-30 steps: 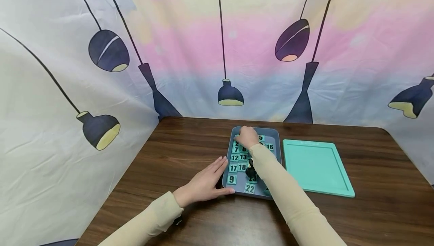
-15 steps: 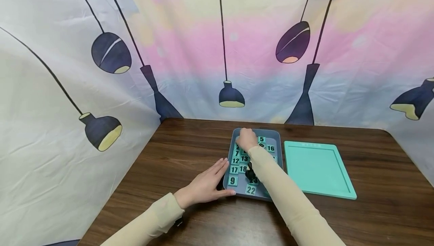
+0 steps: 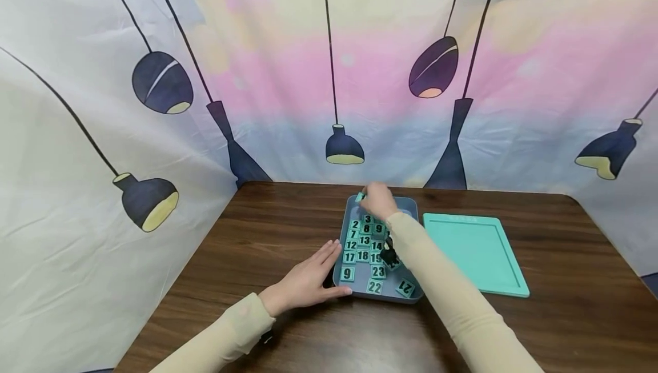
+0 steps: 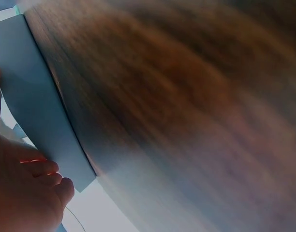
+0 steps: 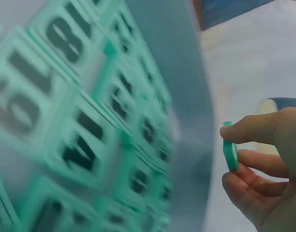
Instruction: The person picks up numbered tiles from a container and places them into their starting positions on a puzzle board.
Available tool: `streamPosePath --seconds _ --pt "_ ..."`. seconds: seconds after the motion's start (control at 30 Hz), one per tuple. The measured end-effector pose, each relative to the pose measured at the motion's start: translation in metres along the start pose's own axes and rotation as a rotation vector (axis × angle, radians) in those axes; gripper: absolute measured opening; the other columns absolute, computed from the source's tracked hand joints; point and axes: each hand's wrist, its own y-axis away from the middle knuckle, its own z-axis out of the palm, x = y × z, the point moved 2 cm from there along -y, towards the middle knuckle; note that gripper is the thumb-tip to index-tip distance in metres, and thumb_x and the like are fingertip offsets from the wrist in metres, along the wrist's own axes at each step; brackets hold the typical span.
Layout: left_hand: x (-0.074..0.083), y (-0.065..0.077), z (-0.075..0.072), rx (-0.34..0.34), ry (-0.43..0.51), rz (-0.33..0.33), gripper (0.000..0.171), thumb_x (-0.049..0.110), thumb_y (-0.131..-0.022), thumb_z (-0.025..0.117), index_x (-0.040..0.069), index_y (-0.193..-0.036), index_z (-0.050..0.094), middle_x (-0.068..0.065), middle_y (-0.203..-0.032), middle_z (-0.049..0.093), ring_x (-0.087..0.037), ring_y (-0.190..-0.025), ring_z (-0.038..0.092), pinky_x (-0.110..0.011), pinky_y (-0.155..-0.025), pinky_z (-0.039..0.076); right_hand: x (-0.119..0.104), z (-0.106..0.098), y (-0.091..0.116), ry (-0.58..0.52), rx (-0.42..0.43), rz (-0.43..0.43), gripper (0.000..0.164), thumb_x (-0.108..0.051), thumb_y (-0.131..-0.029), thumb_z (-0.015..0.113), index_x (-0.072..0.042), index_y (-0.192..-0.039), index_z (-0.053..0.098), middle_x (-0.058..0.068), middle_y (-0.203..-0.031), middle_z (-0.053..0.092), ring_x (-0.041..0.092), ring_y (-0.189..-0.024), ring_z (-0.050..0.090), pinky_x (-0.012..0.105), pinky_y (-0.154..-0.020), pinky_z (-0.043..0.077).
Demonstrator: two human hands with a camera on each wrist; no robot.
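A grey-blue tray (image 3: 361,283) holds several mint-green number tiles, mostly lined up in rows. At its far left corner my right hand (image 3: 378,200) pinches one number tile (image 3: 360,196), raised level with the rim in the head view. The right wrist view shows this tile (image 5: 229,152) edge-on between thumb and fingers, its number turned out of sight. My left hand (image 3: 303,281) rests against the tray's left side with straight fingers, the thumb lying along the near left corner. In the left wrist view, fingers (image 4: 41,174) touch the tray's outer wall (image 4: 41,92).
A flat mint-green board (image 3: 475,256) with a raised border lies right of the tray on the brown wooden table (image 3: 277,219). Loose tiles, including 22 (image 3: 374,287) and 21 (image 3: 405,288), sit near the tray's front. A lamp-patterned cloth (image 3: 288,76) hangs behind.
My right hand has risen from the tray's far left area, bringing a tile up in its fingers. Tiles 3 and 8 now show where the hand was. My left hand stays put.
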Motion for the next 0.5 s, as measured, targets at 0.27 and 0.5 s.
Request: streamPosePath --seconds 0.27,0.5 --pt "-0.001 0.001 -0.002 0.006 0.008 -0.002 0.103 0.077 -0.091 0.048 0.006 -0.161 0.021 -0.013 -0.168 0.016 -0.025 -0.154 0.012 -0.047 -0.116 0.032 0.017 -0.056 0.010 -0.054 0.061 -0.071 0.036 -0.009 -0.098 0.064 0.007 -0.130 0.062 0.025 -0.125 0.059 0.029 -0.088 0.059 0.040 -0.074 0.051" --pt "0.002 0.000 -0.003 0.001 0.010 0.006 0.105 0.077 -0.091 0.047 0.004 -0.161 0.020 -0.014 -0.167 0.016 -0.024 -0.154 0.012 -0.047 -0.116 0.031 0.050 -0.112 0.030 0.024 0.139 -0.078 0.038 -0.010 -0.096 0.066 0.006 -0.130 0.063 0.024 -0.120 0.058 0.036 -0.100 0.055 0.048 -0.081 0.049"
